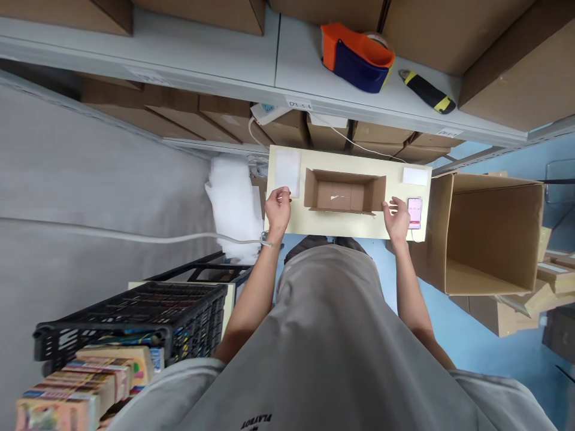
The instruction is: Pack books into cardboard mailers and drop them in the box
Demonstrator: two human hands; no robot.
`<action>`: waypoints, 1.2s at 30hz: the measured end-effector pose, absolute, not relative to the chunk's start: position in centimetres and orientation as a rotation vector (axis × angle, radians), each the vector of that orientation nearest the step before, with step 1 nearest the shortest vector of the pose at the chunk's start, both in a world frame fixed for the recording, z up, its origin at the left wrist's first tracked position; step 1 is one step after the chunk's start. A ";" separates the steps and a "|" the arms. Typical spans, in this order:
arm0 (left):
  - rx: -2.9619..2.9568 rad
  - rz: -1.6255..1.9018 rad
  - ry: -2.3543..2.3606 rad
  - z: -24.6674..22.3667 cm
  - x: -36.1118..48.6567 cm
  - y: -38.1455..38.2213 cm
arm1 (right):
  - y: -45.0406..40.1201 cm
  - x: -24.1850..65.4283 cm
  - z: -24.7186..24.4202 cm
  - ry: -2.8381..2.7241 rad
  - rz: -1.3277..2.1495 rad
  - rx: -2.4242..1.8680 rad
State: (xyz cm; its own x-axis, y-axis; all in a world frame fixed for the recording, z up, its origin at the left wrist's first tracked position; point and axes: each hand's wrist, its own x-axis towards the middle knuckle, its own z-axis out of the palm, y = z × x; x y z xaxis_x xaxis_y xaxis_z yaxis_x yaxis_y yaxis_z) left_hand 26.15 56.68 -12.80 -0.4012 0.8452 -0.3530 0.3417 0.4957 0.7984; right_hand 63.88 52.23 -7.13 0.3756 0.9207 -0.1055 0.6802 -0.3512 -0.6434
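Note:
An open cardboard box (pixel 345 193) stands on a narrow cream table in front of me, and its brown inside shows a small shiny patch. My left hand (pixel 278 209) is at the near edge of a white foam sheet (pixel 287 167) on the table's left end. Its fingers are curled together, and whether they pinch the sheet I cannot make out. My right hand (pixel 396 219) has its fingers apart, with the tips beside the box's right near corner. Just right of that hand lies a phone (pixel 414 213) with a lit pink screen.
A white pad (pixel 415 176) lies at the table's far right. Beyond runs a grey shelf (pixel 215 60) with cartons, an orange-blue tape dispenser (pixel 357 58) and a utility knife (pixel 427 91). A large open carton (pixel 494 233) stands right. White foam (pixel 236 206) and a black crate (pixel 135 317) are left.

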 end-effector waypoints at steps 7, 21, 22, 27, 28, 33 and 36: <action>0.902 0.939 2.005 -13.4 25.1 56.7 | 52.4 60.0 -4.3 -1.491 0.396 -2.007; 1.052 0.632 2.087 -22.0 19.8 62.0 | 54.7 31.7 -12.5 -1.834 1.279 -1.647; 1.050 0.609 2.076 -22.8 19.5 62.3 | 55.9 30.4 -14.1 -1.795 1.268 -1.762; 1.090 0.553 2.013 -25.6 18.7 62.7 | 62.3 27.7 -19.7 -1.396 1.165 -2.409; 1.111 0.554 2.008 -25.9 18.7 62.7 | 63.1 27.7 -20.3 -1.309 1.139 -2.476; 1.034 0.562 2.024 -26.9 18.7 63.6 | 65.3 28.0 -22.1 -1.235 1.083 -2.568; 0.906 0.568 1.994 -26.8 18.1 64.5 | 65.9 27.9 -22.3 -1.233 1.097 -2.612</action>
